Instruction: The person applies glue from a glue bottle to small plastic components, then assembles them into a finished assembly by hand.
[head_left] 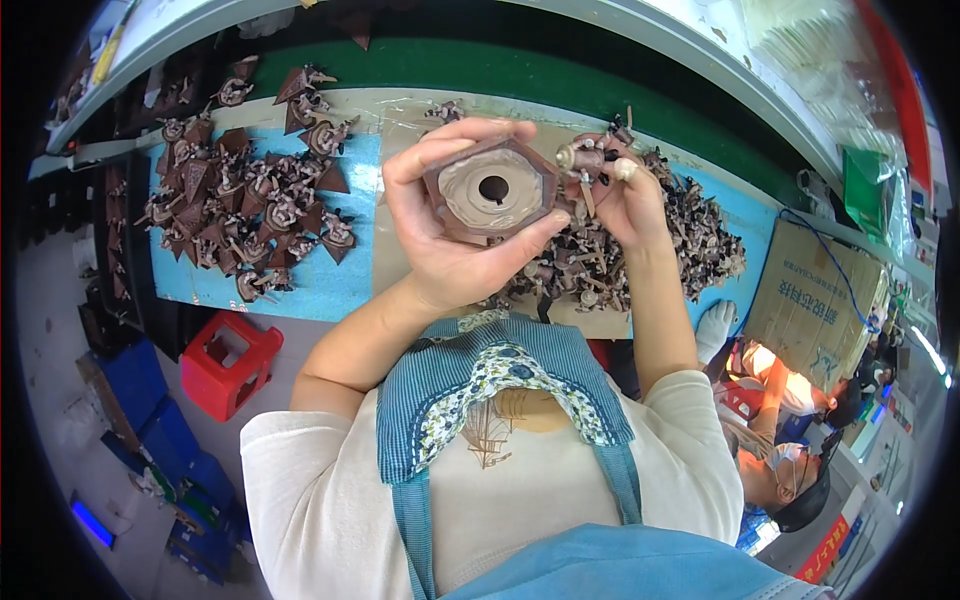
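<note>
My left hand (438, 250) is closed around a brown, many-sided base (466, 202) with a pale greyish oval face and a dark round hole in its middle. Fingers wrap its far side and the thumb presses its near right edge. Close beside it on the right, my right hand (640, 205) grips a small figurine (588, 158) in brown, beige and black, pinched between thumb and fingers. The figurine's far parts are partly hidden by the fingers. Below both hands spreads a heap of similar small figurine pieces (700, 240).
On the left of the blue table surface (345, 275) lies a pile of brown pointed pieces with figures (240, 205). A red stool (230, 362) stands at the left below the table. A cardboard box (805, 300) is at the right, near another person (780, 470).
</note>
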